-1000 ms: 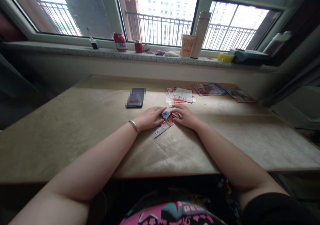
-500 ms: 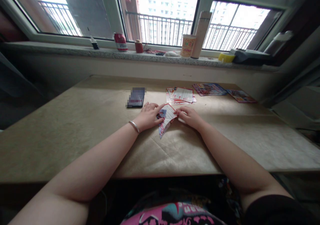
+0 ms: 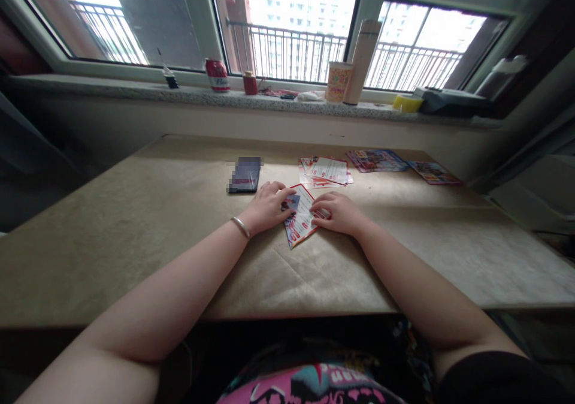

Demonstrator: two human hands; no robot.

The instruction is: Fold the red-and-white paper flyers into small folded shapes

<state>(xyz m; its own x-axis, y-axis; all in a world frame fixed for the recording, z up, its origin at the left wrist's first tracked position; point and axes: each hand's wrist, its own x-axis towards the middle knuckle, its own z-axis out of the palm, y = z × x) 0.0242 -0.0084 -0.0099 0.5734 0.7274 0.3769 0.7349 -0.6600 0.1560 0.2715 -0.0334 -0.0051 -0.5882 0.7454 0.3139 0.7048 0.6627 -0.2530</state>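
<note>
Fingers (image 3: 282, 193) of the left hand (image 3: 268, 207) are curled, close together, with their tips on the left edge of a folded leaflet (image 3: 300, 223). Whether they pinch that edge or only press on it cannot be told. The right hand (image 3: 341, 213) lies palm down on the leaflet's right side, its fingers (image 3: 320, 200) side by side and bent slightly, pressing the paper flat. The leaflet is a pointed, wedge-like shape, white with red print on its upper face. It lies on the brown table (image 3: 135, 230) between the two hands, its narrow tip towards the person. A silver bangle (image 3: 240, 227) circles the left wrist.

Just beyond the left hand lies a dark phone (image 3: 245, 175), face up. Just beyond the leaflet is a loose stack of similar leaflets (image 3: 326, 171). Further right, near the table's far edge, lie more colourful leaflets (image 3: 375, 160) and a single one (image 3: 433, 172).

On the stone windowsill (image 3: 112, 89) behind the table stand a red can (image 3: 217, 75), a small red jar (image 3: 249, 83), a printed paper cup (image 3: 338, 82) with a tall beige flask (image 3: 363, 61) touching it, and a yellow sponge (image 3: 406, 103).
</note>
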